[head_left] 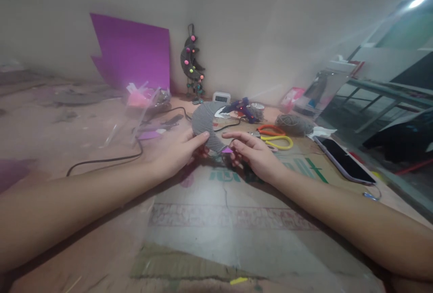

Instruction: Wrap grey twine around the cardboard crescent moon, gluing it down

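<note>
Left hand (187,151): thumb on the front and fingers behind, clamped on the yarn-wrapped crescent.
Gray yarn-wrapped crescent (203,123): held above the cardboard sheet (203,245), between the two hands, its lower tip toward the right hand.
Right hand (259,155): apart from the left, fingers curled close at the lower tip; I cannot tell whether they pinch it.
Purple paper triangle (227,150): at that tip, right beside the right thumb.
Glue gun (246,110): dark blue, red light showing, beyond the crescent.
Scissors: an orange-handled pair (270,129) and a yellow-handled pair (284,142), near the right hand on its far side.
Gray yarn ball (293,124): behind and right of the scissors.
Smartphone (347,161): lying dark-screened at the right.
Wall side: a moon ornament (186,60) with colored pompoms hangs beside a large purple sheet (137,53); a small white digital clock (221,97) stands below.
</note>
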### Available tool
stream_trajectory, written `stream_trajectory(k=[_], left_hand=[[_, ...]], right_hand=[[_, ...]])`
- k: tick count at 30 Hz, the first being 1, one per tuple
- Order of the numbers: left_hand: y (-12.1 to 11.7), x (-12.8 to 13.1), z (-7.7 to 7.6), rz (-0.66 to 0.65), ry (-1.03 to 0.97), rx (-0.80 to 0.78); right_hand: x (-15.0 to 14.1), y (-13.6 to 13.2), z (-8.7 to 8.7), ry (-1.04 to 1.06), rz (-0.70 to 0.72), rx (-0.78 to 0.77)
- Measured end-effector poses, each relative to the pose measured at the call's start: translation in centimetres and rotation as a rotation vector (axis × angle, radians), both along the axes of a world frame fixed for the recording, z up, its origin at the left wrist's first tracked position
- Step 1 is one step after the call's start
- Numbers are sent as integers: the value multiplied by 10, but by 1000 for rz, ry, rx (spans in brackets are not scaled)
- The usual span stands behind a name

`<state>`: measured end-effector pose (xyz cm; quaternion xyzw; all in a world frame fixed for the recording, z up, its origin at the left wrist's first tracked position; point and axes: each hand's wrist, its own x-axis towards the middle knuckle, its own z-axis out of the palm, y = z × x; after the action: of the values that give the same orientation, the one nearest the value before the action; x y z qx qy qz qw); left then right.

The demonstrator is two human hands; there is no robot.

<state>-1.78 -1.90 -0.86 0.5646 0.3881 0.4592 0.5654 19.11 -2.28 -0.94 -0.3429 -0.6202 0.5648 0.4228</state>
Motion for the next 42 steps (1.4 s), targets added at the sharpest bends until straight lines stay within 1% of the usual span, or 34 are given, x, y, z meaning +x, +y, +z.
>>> stream_trajectory(k=[4, 8, 13, 19, 22, 24, 28, 33, 36, 38, 40, 42], left_hand=[[1, -1, 0, 39, 25, -13], [3, -2, 0, 61, 64, -26], [5, -2, -2, 42, 70, -37], [4, -3, -2, 27, 80, -40], [2, -2, 0, 49, 75, -59], [2, -2, 0, 64, 81, -64], [2, -1, 0, 44, 68, -63], [1, 0, 1, 50, 39, -80], [2, 0, 1, 58, -4, -101], [5, 0, 0, 62, -36, -119], [8, 0, -2, 55, -49, -112], [10, -1, -3, 52, -66, -94]], right_hand=[[0, 0, 3, -100, -138, 142], [-1, 0, 3, -178, -176, 202], [-2, 1, 1, -215, -157, 207], [-2, 1, 1, -287, -172, 213], [-2, 1, 2, -322, -174, 237], [-2, 1, 1, -330, -174, 227], [-2, 1, -1, -333, -186, 202], [-2, 3, -3, -312, -198, 222], [0, 3, -3, -305, -247, 289], [1, 2, -2, -321, -298, 371], [1, 0, -1, -371, -328, 469], [1, -3, 1, -449, -323, 539]])
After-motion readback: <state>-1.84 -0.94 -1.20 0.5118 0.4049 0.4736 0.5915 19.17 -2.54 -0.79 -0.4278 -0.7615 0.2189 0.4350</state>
